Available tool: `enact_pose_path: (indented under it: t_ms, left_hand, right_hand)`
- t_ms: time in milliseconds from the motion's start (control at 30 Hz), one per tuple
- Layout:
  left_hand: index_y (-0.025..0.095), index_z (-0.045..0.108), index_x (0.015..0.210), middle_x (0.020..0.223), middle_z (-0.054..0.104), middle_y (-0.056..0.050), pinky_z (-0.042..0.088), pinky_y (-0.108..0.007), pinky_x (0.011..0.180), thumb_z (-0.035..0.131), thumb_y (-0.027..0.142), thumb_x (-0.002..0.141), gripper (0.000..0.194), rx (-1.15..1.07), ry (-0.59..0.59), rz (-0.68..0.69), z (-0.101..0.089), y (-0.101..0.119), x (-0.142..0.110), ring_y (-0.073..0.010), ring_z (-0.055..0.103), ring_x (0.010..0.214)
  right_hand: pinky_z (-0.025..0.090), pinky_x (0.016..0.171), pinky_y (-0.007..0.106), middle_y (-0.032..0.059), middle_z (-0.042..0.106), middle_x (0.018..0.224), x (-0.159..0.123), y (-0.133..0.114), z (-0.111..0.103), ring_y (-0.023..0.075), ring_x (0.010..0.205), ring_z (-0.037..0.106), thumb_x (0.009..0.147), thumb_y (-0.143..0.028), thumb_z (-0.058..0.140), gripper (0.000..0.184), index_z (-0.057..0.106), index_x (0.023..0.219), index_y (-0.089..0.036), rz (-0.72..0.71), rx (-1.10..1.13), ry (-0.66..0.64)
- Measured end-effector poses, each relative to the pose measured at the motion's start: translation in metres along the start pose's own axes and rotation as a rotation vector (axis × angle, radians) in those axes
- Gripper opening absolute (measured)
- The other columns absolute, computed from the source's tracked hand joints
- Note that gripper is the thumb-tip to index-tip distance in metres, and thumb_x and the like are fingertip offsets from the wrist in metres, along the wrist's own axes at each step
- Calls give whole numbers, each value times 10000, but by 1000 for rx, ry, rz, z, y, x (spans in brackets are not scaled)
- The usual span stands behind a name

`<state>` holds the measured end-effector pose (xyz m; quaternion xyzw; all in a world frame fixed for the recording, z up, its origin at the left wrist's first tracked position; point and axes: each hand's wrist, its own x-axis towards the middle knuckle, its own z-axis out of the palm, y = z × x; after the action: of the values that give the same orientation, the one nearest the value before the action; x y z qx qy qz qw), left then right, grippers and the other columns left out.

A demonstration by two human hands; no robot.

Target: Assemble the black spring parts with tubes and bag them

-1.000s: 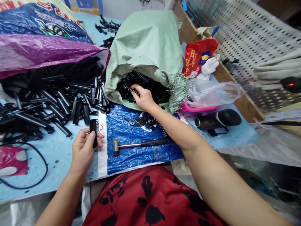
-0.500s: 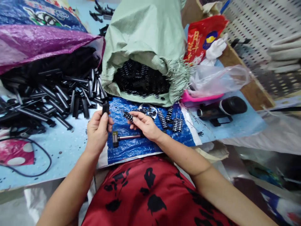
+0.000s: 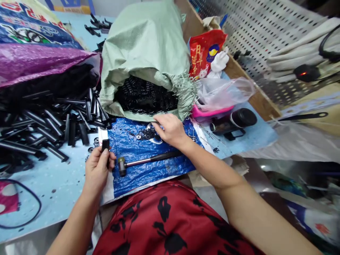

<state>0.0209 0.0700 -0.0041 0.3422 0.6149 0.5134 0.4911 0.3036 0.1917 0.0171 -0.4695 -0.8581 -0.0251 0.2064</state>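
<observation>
My left hand [image 3: 97,169] is closed around a short black tube [image 3: 105,146], held upright over the light blue table [image 3: 61,180]. My right hand [image 3: 171,129] rests palm down on the blue plastic sheet [image 3: 143,170], its fingers over a small heap of black washers [image 3: 145,134] just in front of the green woven sack [image 3: 145,53]. The sack's mouth shows a mass of small black ribbed parts [image 3: 145,96]. A small hammer [image 3: 147,161] lies on the blue sheet between my two hands.
A pile of black tubes [image 3: 50,120] spills from a purple and blue sack [image 3: 34,56] at the left. A red packet [image 3: 205,53], clear plastic bag [image 3: 225,92], pink tray [image 3: 209,111] and black cylinder [image 3: 233,122] sit right. A black cable [image 3: 29,219] loops at lower left.
My right hand left the sack, came back toward my left hand holding a black ribbed part, then went forward again onto the washers. My left hand kept hold of the tube.
</observation>
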Motion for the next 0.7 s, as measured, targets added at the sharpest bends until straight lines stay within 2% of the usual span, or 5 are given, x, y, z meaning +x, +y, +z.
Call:
enact_pose_path:
  t_ms: [167, 300, 467, 600, 700]
  left_hand:
    - [190, 621, 885, 731, 651, -1, 432, -204, 490, 730, 473, 905, 303, -34, -73, -9, 3, 1, -9, -82, 509, 501]
    - [202, 634, 951, 748, 653, 1, 451, -224, 487, 724, 479, 919, 293, -48, -39, -60, -9, 0, -26, -99, 522, 512]
    - [210, 618, 1016, 828, 693, -8, 473, -219, 522, 737, 425, 907, 268, -130, 28, -74, -15, 4, -28, -100, 562, 545]
    - [197, 623, 999, 781, 691, -2, 450, -201, 528, 735, 350, 881, 224, -223, -8, -119, 1, 7, -20, -90, 551, 522]
    - [189, 617, 959, 731, 676, 7, 421, -199, 509, 746, 332, 856, 219, -238, -64, -138, 18, 10, -18, -85, 517, 489]
  right_hand:
    - [413, 1079, 455, 148, 625, 1379, 116, 20, 38, 305, 1297, 521, 1058, -253, 418, 387, 645, 1356, -159, 68, -144, -324]
    - [371, 1166, 508, 161, 660, 1298, 146, 28, 52, 296, 1258, 556, 1039, -231, 445, 374, 657, 1331, -129, -18, -125, -462]
    - [481, 1099, 374, 154, 648, 1296, 88, 6, 24, 216, 1185, 609, 1015, -351, 551, 401, 608, 1323, -100, 60, 560, -241]
    - [564, 785, 278, 75, 665, 996, 17, -48, 9, 124, 810, 649, 1061, -567, 403, 508, 558, 1281, -136, 562, 1529, -530]
    - [417, 558, 194, -2, 566, 805, -12, -81, 12, 56, 575, 501, 1024, -682, 434, 577, 594, 1120, -137, 885, 1791, -545]
